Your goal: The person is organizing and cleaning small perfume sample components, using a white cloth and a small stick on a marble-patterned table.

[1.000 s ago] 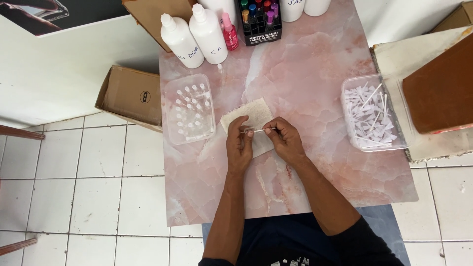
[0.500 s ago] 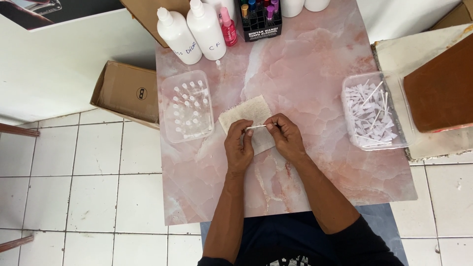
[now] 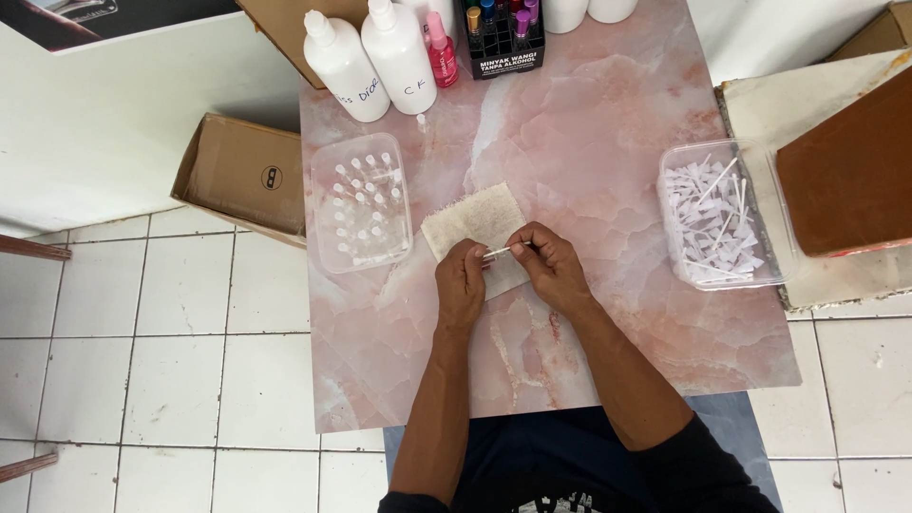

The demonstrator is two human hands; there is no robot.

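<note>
My left hand [image 3: 462, 287] and my right hand [image 3: 548, 268] meet over a beige cloth [image 3: 472, 222] on the pink marble table [image 3: 570, 123]. Between their fingertips they hold a thin white stick-like piece [image 3: 502, 251], lying roughly level; the left fingers pinch one end, the right fingers the other. A clear tray [image 3: 359, 214] of small clear vials with white caps sits just left of the cloth. At the right stands a clear tub [image 3: 722, 217] full of white sticks and plastic parts.
At the table's far edge stand two white bottles [image 3: 370, 57], a pink spray bottle [image 3: 441, 52] and a black box of small coloured bottles [image 3: 502, 38]. An open cardboard box [image 3: 242, 176] lies on the tiled floor at left. A brown board [image 3: 845, 171] rests at right.
The view has shifted slightly; both hands stay over the cloth holding the white stick, with only small finger movement.
</note>
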